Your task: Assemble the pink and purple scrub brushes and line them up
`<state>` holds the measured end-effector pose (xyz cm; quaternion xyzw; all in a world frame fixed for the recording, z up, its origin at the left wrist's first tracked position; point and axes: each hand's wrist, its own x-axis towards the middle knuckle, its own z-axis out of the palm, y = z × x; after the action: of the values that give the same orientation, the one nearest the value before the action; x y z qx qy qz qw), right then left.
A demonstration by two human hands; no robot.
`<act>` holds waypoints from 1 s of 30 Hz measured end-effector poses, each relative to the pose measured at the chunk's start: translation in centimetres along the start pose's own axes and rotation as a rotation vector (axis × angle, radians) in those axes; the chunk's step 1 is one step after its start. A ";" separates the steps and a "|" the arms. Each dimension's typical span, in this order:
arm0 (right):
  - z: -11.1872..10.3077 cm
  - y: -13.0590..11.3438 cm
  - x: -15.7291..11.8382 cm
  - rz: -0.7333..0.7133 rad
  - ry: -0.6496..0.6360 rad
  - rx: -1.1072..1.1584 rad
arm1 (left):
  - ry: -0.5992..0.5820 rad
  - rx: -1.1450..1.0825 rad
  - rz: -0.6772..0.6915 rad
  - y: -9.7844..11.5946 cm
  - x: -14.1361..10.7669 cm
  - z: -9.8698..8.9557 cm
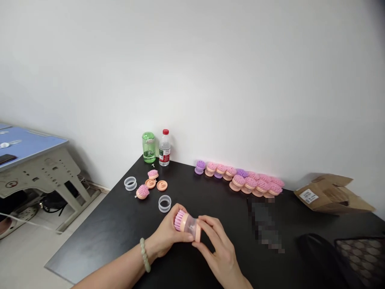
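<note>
A scrub brush (190, 225) with pink bristles, a clear middle and peach ends lies tilted on its side between my hands, above the black table. My left hand (170, 230) wraps round its bristle end, the bristles pointing left. With thumb and fingers, my right hand (217, 249) grips the peach cap (198, 232) at the other end. Beyond my left hand is a clear ring (164, 204). Farther back lie another clear ring (130, 184), two peach discs (162, 185) and two pink bristle heads (142, 192).
Several pink and purple brushes (250, 183) stand in rows along the wall. A green bottle (148, 147) and a red-capped water bottle (164, 148) are at the back left. A brown paper bag (331, 194) sits at the right, with a black mesh item (362, 257) nearer me.
</note>
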<state>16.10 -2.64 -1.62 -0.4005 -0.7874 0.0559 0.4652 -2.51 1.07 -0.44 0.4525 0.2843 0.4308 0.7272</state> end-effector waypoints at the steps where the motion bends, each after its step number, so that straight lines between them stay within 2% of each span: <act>1: 0.1 0.0 -0.1 0.007 0.010 0.000 | 0.000 -0.002 -0.001 0.0 0.0 0.1; 8: 0.5 0.0 -0.5 0.231 0.073 0.130 | 0.058 0.120 0.016 -0.4 -0.1 0.4; 10: 0.6 -0.1 -0.5 0.383 0.008 0.249 | 0.025 0.141 0.040 -0.5 -0.1 0.3; 13: 0.9 -0.5 -0.4 0.697 -0.127 0.528 | -0.025 0.228 0.140 -0.6 -0.1 0.0; 15: 0.9 -0.7 -0.3 0.827 -0.156 0.710 | -0.023 0.302 0.209 -0.5 -0.2 -0.2; 18: 0.8 -0.9 -0.1 0.805 -0.107 0.808 | -0.075 0.250 0.207 -0.2 -0.2 -0.2; 21: 0.6 -0.6 0.0 0.690 -0.017 0.699 | -0.104 0.053 0.141 0.3 -0.3 0.0; 24: 0.5 -0.3 -0.3 0.564 0.041 0.564 | -0.047 0.006 0.081 0.7 -0.3 0.3; 27: 0.4 -0.2 -0.6 0.503 0.052 0.467 | -0.028 0.004 0.049 0.7 -0.3 0.3; 30: 0.1 -0.4 -0.5 0.517 0.014 0.446 | -0.061 -0.014 0.082 0.6 -0.2 0.1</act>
<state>15.90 -3.17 -1.83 -0.4757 -0.6250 0.3400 0.5172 -2.76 0.95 0.16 0.4718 0.2402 0.4481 0.7203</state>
